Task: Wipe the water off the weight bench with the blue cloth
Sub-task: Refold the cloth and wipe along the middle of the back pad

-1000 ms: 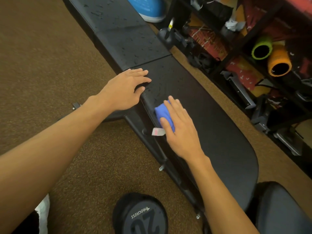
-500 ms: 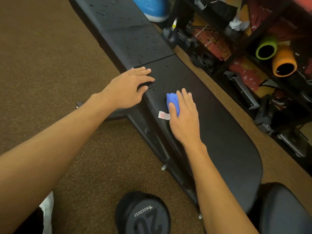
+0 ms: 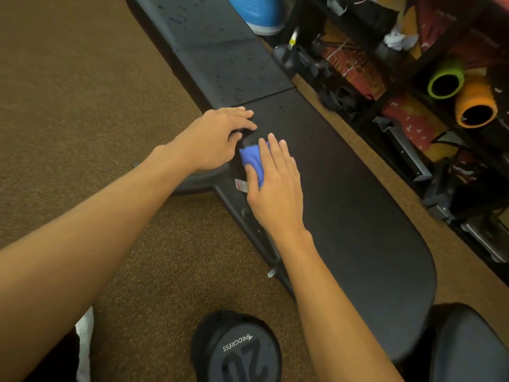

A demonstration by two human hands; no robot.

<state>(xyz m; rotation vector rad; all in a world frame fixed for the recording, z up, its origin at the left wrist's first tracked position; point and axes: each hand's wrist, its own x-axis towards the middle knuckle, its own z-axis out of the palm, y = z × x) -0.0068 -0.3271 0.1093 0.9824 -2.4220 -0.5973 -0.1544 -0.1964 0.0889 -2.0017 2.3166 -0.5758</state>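
Note:
The black padded weight bench (image 3: 358, 205) runs diagonally from top centre to bottom right. Water drops dot its far pads; a few remain on the near pad by the seam. My right hand (image 3: 275, 186) presses the bunched blue cloth (image 3: 252, 159) flat against the near pad's left edge, a white tag hanging below it. My left hand (image 3: 214, 142) rests with bent fingers on the same edge, just beyond the cloth and touching it.
A black 20 dumbbell head (image 3: 237, 351) stands on the brown carpet at bottom centre. A black rack (image 3: 391, 86) with green and orange rollers (image 3: 462, 95) lines the right side. A blue object (image 3: 256, 12) sits beyond the bench. Another black pad (image 3: 468, 348) is at bottom right.
My right hand has slid the cloth forward along the pad's left edge until it meets my left hand. The left hand's fingers have curled a little.

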